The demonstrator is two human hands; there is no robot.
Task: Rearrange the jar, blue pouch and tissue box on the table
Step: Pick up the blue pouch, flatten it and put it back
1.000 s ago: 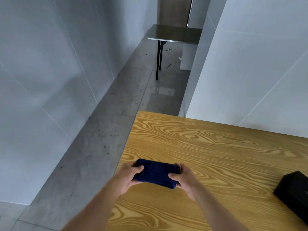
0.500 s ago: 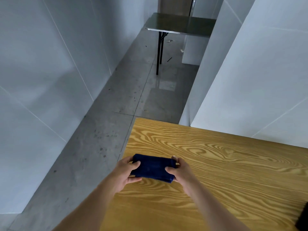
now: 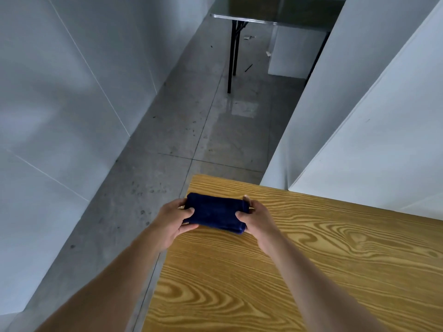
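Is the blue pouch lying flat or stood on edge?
Flat. The blue pouch shows its broad face upward near the wooden table corner, with the left hand and right hand each gripping one end.

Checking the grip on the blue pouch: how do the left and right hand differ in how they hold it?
The left hand holds the blue pouch at its left end, off the wooden table edge; the right hand holds the right end, over the table. One right fingertip shows behind the pouch; the left fingers stay hidden. Both thumbs lie on top.
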